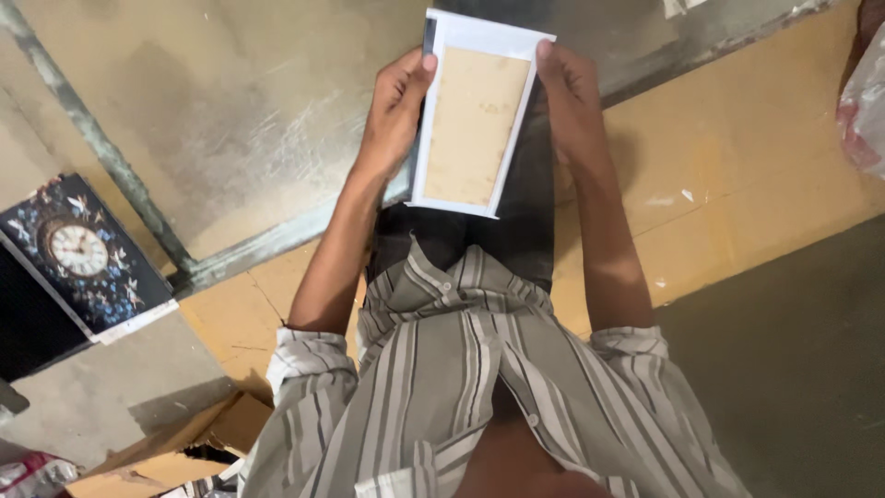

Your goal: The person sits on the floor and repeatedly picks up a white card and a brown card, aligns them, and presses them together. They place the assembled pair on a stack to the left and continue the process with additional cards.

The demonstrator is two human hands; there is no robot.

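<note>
I hold a flat rectangular board (472, 124) in front of me, tan in the middle with a white border. My left hand (395, 109) grips its left edge near the top, thumb on the white rim. My right hand (570, 97) grips the right edge, thumb at the top corner. The board hangs above my dark trousers and striped shirt (461, 378). A dark edge shows behind its upper left corner.
A dark picture panel with a clock face and flowers (81, 254) leans at the left. A grey metal sheet with a frame bar (111, 157) lies ahead. Flattened tan cardboard (737, 175) covers the floor at right. A torn cardboard box (198, 443) sits bottom left, clear plastic wrap (865, 106) far right.
</note>
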